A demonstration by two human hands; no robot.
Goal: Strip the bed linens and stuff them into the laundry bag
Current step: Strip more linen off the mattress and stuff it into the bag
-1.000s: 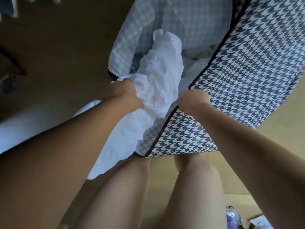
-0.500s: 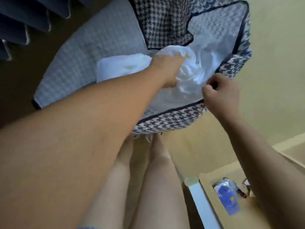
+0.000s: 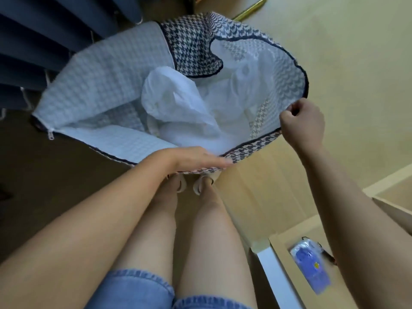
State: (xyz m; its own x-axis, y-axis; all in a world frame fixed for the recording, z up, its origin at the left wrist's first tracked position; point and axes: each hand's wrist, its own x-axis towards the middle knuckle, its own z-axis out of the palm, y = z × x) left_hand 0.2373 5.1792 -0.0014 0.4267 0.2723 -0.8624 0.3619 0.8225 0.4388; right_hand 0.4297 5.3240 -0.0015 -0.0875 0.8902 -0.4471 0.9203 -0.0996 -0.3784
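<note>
Crumpled white linens (image 3: pixel 178 103) are lying inside the floppy houndstooth laundry bag (image 3: pixel 100 85), mouth gaping up toward me; my right hand (image 3: pixel 303 126) is clenching its rim, my blurred left hand (image 3: pixel 191 158) seemingly flat, grasping nothing.

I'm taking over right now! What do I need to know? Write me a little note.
Left hand: open, fingers straight, lying along the near rim of the laundry bag.
Right hand: a fist gripping the bag's right rim, holding the mouth wide.
White linens: bunched inside the bag, nothing hanging over the rim.
Done: this bundle is in.
Left: press it down if it needs it. More linens may wait out of view, so check.
</note>
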